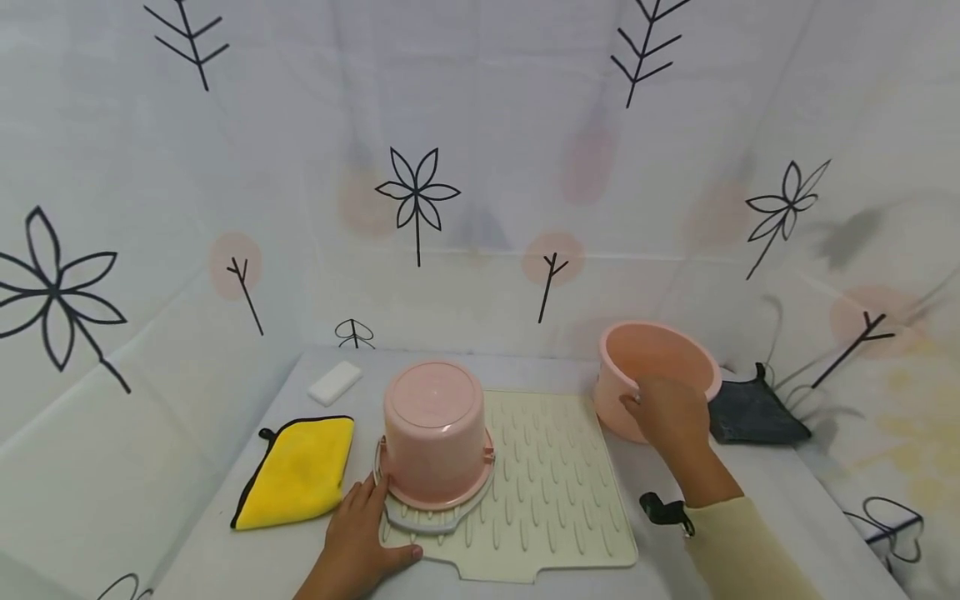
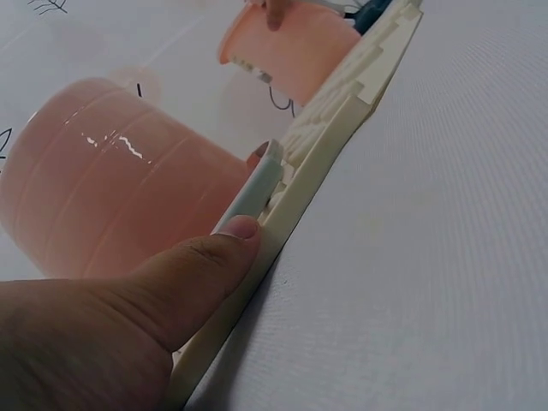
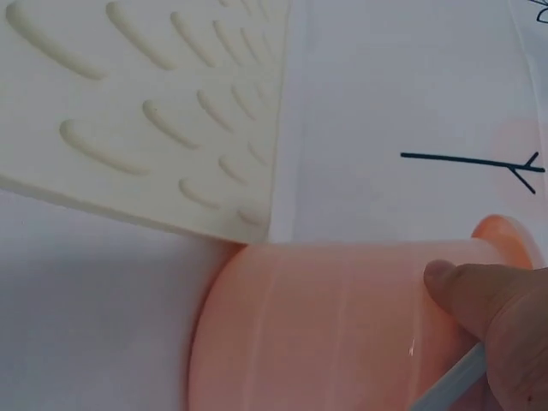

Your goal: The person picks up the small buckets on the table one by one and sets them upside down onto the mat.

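A: Head view. Edges and room?

B: I log the cream drying mat (image 1: 555, 475), white tabletop (image 1: 651, 575) running along its right edge. An upturned pink bucket (image 1: 435, 417) sits on its left part; a peach bucket (image 1: 613, 398), mouth up, is just beside the right edge.

A: Fingers?

B: Left hand (image 1: 358, 533): fingers nearly straight, at the upturned rim, thumb spread wide. Right hand (image 1: 671, 417): pinching the peach bucket's wall at its rim. I see inner wall there; its floor is hidden.

A: Left wrist view?

B: Thumb tip against the grey handle (image 2: 253, 195), by the mat's front edge. Other fingers: I cannot tell.

A: Right wrist view?

B: Thumb pressed to the peach outer wall; mat corner close by, contact unclear to me.
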Demonstrator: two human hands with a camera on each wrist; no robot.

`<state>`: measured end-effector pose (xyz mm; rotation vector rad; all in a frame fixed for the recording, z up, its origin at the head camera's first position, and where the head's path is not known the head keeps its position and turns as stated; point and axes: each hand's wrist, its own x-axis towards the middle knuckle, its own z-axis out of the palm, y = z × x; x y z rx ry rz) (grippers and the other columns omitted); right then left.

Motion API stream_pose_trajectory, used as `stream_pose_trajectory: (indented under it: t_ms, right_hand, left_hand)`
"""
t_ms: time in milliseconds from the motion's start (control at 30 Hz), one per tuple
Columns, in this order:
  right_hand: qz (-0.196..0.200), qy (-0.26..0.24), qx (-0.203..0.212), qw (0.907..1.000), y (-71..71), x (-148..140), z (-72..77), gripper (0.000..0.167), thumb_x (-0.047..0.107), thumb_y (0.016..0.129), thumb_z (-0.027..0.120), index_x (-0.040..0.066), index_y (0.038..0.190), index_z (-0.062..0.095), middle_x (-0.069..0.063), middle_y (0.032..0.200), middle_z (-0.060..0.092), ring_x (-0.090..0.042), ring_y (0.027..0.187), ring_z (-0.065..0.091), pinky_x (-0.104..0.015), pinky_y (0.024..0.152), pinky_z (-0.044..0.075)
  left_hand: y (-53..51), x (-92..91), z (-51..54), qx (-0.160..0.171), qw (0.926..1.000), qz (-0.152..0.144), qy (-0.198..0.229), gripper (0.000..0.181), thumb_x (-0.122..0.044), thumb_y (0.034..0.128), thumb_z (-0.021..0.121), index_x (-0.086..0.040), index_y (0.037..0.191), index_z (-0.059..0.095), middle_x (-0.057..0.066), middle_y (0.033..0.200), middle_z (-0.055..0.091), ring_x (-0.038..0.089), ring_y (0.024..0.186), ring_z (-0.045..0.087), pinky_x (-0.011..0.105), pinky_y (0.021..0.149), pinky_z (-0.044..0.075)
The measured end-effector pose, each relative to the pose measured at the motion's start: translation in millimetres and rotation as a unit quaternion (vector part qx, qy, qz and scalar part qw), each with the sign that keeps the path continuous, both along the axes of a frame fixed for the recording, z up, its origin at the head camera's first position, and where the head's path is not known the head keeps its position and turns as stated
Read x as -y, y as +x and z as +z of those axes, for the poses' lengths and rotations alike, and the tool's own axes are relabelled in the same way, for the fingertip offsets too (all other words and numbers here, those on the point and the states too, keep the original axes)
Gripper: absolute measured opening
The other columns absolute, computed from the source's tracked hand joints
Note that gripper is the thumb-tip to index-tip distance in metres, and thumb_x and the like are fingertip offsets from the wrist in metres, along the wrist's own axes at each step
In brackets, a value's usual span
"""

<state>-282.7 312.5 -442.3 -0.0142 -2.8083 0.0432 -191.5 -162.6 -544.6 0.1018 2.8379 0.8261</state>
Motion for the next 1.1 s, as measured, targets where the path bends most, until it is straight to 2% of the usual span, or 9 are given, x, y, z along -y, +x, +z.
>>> stream_pose_trajectory:
  t_ms: [200,300,433,533,633,767,967,1100]
  right_hand:
    - [-0.001,0.013,-0.021,0.9997,5.4,-0.3,0.6,0.046,0.040,0.089,0.083,0.010,0.069,0.054,-0.002,0.052,0.043,-0.019,0.048,0.043,-0.033,0.049,0.030]
    - [0.001,-0.001,-0.040,0.9992,9.5,1.9,-0.5,0.048,0.039,0.089,0.084,0.011,0.067,0.052,-0.002,0.052,0.042,-0.019,0.048,0.042,-0.032,0.049,0.031]
    - [0.029,-0.017,-0.102,0.9943,14.6,6.7,-2.1,0.046,0.034,0.085,0.088,0.009,0.071,0.052,-0.001,0.053,0.040,-0.019,0.049,0.040,-0.031,0.050,0.031]
    - [0.053,-0.025,-0.159,0.9856,21.1,10.6,-3.4,0.050,0.034,0.082,0.090,0.010,0.068,0.049,-0.001,0.053,0.038,-0.019,0.050,0.038,-0.031,0.050,0.029]
    - [0.055,-0.064,-0.184,0.9794,31.7,16.7,-5.3,0.051,0.035,0.083,0.089,0.011,0.068,0.048,-0.002,0.055,0.038,-0.019,0.051,0.038,-0.031,0.050,0.028]
    - [0.028,-0.151,-0.173,0.9730,47.5,27.5,-6.7,0.045,0.036,0.088,0.086,0.010,0.074,0.052,-0.003,0.058,0.044,-0.020,0.055,0.045,-0.030,0.048,0.033]
    - [-0.030,-0.244,-0.138,0.9594,69.3,42.0,-2.1,0.050,0.046,0.093,0.079,0.008,0.074,0.052,-0.005,0.062,0.048,-0.021,0.056,0.046,-0.030,0.046,0.035]
    - [-0.071,-0.311,-0.115,0.9408,83.4,50.6,-2.0,0.052,0.051,0.094,0.076,0.004,0.081,0.059,-0.007,0.065,0.055,-0.021,0.057,0.048,-0.030,0.044,0.037]
  left_hand:
    - [-0.5,0.2,-1.0,0.001,1.0000,0.001,-0.002,0.138,-0.078,0.0604,0.087,-0.010,0.166,0.028,0.027,0.167,0.031,0.054,0.153,0.024,0.075,0.119,0.020]
    - [-0.7,0.3,-2.0,-0.003,1.0000,0.000,-0.002,0.138,-0.079,0.0609,0.086,-0.010,0.166,0.028,0.026,0.167,0.031,0.054,0.153,0.024,0.075,0.119,0.020]
    - [-1.6,0.1,-2.2,-0.007,1.0000,0.001,-0.001,0.137,-0.078,0.0611,0.086,-0.010,0.166,0.029,0.025,0.167,0.031,0.053,0.153,0.024,0.075,0.119,0.020]
    - [-1.5,-0.4,-2.7,-0.006,1.0000,0.003,-0.002,0.138,-0.078,0.0608,0.086,-0.008,0.165,0.029,0.026,0.167,0.032,0.053,0.153,0.025,0.075,0.120,0.020]
    - [-0.5,-1.0,-2.8,-0.005,1.0000,0.003,-0.003,0.138,-0.078,0.0606,0.086,-0.007,0.165,0.030,0.027,0.166,0.032,0.054,0.152,0.026,0.075,0.119,0.020]
    - [0.4,-1.9,-1.2,-0.005,1.0000,0.002,-0.004,0.138,-0.077,0.0612,0.086,-0.007,0.165,0.030,0.027,0.166,0.032,0.054,0.152,0.025,0.075,0.119,0.020]
    - [2.3,-2.6,1.4,-0.016,0.9999,0.002,0.000,0.135,-0.076,0.0632,0.087,-0.008,0.165,0.029,0.027,0.166,0.033,0.054,0.152,0.025,0.076,0.118,0.021]
    - [3.5,-2.6,1.4,-0.022,0.9998,0.004,0.001,0.135,-0.074,0.0628,0.088,-0.008,0.165,0.030,0.027,0.165,0.034,0.054,0.152,0.026,0.076,0.117,0.023]
